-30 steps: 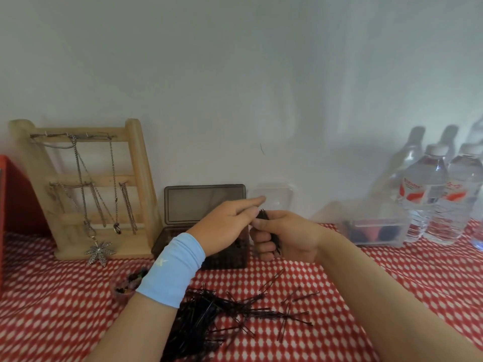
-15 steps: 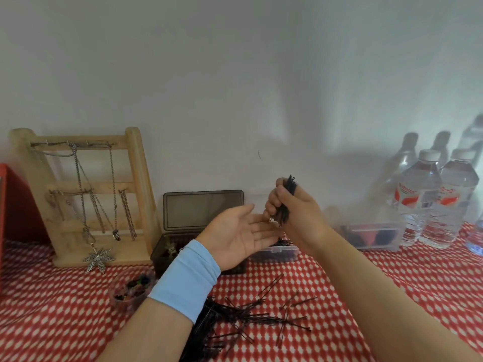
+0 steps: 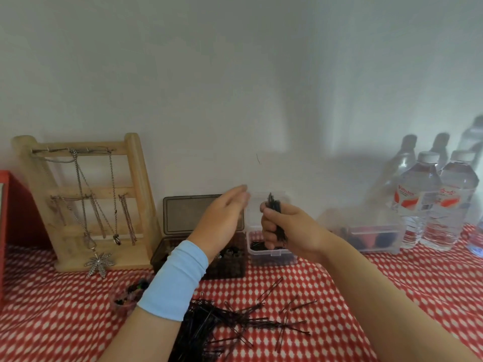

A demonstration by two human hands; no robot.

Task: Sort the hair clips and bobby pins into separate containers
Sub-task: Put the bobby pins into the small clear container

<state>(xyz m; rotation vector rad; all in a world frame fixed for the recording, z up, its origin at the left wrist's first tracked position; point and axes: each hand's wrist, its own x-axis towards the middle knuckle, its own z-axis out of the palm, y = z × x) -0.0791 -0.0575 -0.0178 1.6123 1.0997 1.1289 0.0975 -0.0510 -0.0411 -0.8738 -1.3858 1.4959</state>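
My right hand (image 3: 285, 228) grips an upright bundle of black bobby pins (image 3: 274, 205) just above a small clear box (image 3: 271, 253) whose lid stands open and which holds a few pins. My left hand (image 3: 222, 218), with a light blue wristband, is held flat with straight fingers beside the bundle, not touching it. Behind my left hand a dark smoky box (image 3: 183, 246) stands with its lid up. A loose pile of black bobby pins (image 3: 230, 325) lies on the red checked cloth (image 3: 392, 283) in front. A small pink cup (image 3: 122, 300) holds dark clips.
A wooden jewellery rack (image 3: 86, 199) hung with chains stands at the left by the wall. A larger clear box (image 3: 371, 236) with dark and red items sits right of centre. Water bottles (image 3: 439, 202) stand at the far right. A red box (image 3: 15, 212) is at the left edge.
My right hand has come down with the pin bundle, from raised in front of the wall to just over the small clear box. My left hand turned from palm up to edge on.
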